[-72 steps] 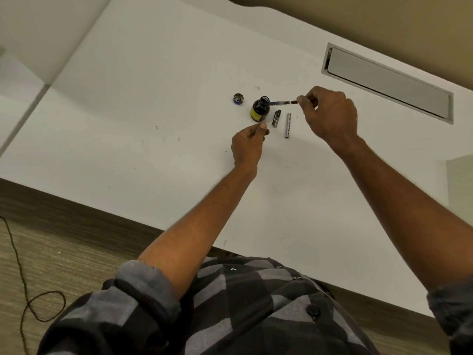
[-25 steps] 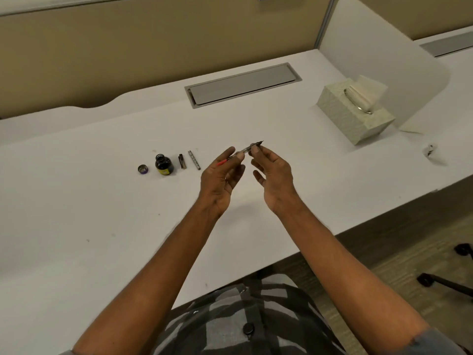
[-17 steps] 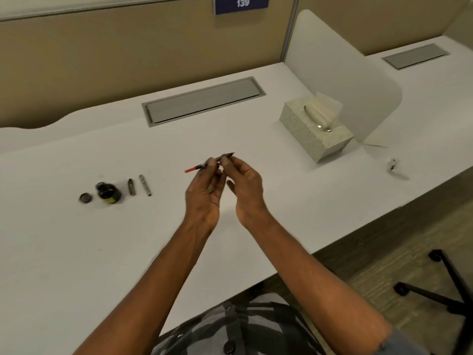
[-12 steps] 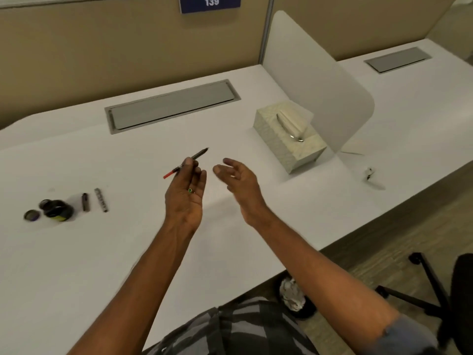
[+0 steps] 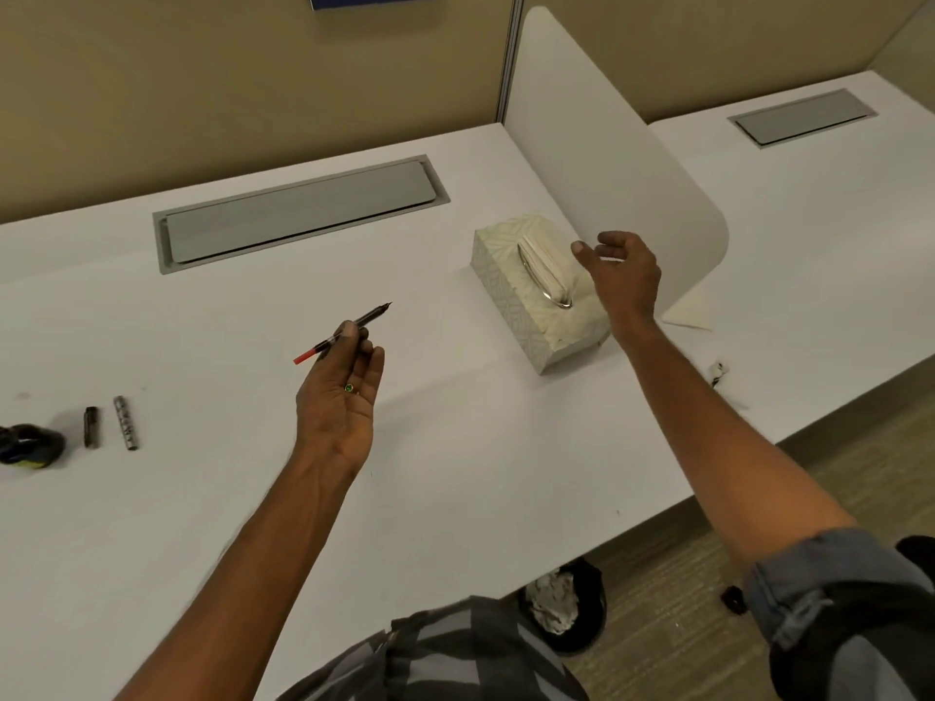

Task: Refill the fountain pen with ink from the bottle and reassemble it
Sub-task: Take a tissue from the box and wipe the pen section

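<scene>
My left hand pinches the pen's inner section, a thin dark piece with a red end at the left and the nib pointing up and right, held above the white desk. My right hand hovers open just above the right side of the tissue box, holding nothing. Far left, the ink bottle sits blurred at the frame edge. Beside it lie a short dark pen piece and a silver patterned pen barrel.
A grey cable hatch is set into the desk at the back. A white curved divider stands right of the tissue box. A small dark scrap lies near the desk's right edge. Below the desk stands a black waste bin.
The view swung right, so the bottle slid to the left edge. My right hand let go of the pen section and moved right over the tissue box. My left hand kept the section.
</scene>
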{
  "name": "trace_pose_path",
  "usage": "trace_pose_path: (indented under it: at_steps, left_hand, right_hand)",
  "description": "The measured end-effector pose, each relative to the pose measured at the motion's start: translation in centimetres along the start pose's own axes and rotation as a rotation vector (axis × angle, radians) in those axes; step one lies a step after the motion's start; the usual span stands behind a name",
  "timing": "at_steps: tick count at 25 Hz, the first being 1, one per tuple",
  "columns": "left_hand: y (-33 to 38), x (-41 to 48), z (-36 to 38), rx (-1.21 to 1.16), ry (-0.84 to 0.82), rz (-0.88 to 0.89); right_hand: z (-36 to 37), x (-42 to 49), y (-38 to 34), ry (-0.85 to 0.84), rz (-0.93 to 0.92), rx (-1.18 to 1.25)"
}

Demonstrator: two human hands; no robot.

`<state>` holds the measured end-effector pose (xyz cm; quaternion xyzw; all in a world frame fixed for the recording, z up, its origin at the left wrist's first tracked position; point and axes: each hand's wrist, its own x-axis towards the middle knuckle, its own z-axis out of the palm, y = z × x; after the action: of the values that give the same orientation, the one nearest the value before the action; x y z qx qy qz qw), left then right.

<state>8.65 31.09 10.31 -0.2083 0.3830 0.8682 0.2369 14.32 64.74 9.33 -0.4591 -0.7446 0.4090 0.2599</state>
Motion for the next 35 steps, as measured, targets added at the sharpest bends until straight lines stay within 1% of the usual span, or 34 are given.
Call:
trace_pose_path:
  at_steps: [3,5,8,10,12,13,14,16,18,20,21,24,27,29,31,33,35]
  left_hand:
    - [0.1,0.4,-0.3,0.003,0.019,0.008]
    - [0.2,0.7,-0.7,0.007,0.031,0.013]
    - [0.3,0.8,-1.3,0.002,0.042,0.019]
    - [0.5,0.6,-1.4,-0.007,0.042,0.026]
    - [0.7,0.3,-1.3,-0.016,0.038,0.036]
    - [0.8,0.1,-1.1,-0.019,0.032,0.039]
    - [0.9,-0.2,-1.0,-0.021,0.023,0.044]
    - [1.1,-0.8,-0.5,-0.020,0.002,0.050]
    - [1.3,-1.6,0.1,-0.017,-0.017,0.059]
    - [1.6,-2.5,0.3,-0.006,-0.028,0.070]
    - [1.7,-2.9,0.3,0.000,-0.029,0.072]
    - [2.0,-4.1,-0.7,0.027,0.009,0.088]
    - [2.3,-5.0,-2.6,0.016,0.050,0.111]
    - [2.8,-5.4,-3.8,0.012,0.069,0.136]
    - [3.1,-5.9,-4.4,0.047,0.068,0.162]
    - [3.3,-6.7,-4.3,0.144,0.044,0.199]
    - [3.3,-7.1,-3.9,0.214,0.041,0.272]
  right_hand:
    - [0.5,2.0,-0.5,-0.130,-0.049,-0.224]
    - [0.4,2.9,-1.2,-0.146,-0.082,-0.315]
    - [0.0,3.6,-2.5,-0.091,-0.051,-0.222]
    - [-0.9,3.9,-4.1,-0.005,-0.070,-0.146]
    - [-2.0,3.9,-6.1,0.037,-0.075,-0.018]
    - [-2.6,3.4,-7.2,-0.001,-0.057,0.096]
    - [-2.9,2.2,-8.4,-0.076,-0.018,0.233]
    - [-2.3,-1.6,-10.2,-0.302,0.094,0.510]
    - [-0.3,-6.4,-10.6,-0.519,0.198,0.670]
    - [2.1,-11.2,-10.0,-0.661,0.315,0.794]
    - [3.1,-13.3,-9.6,-0.719,0.366,0.846]
    - [5.0,-18.4,-9.2,-0.864,0.440,0.944]
    - [5.8,-20.9,-9.4,-0.944,0.565,1.048]
    - [6.1,-22.2,-9.5,-0.976,0.616,1.085]
    - [6.7,-23.1,-9.4,-0.974,0.555,1.024]
    - [7.3,-23.4,-9.5,-0.976,0.422,0.923]
    - [7.3,-23.4,-9.8,-0.980,0.307,0.826]
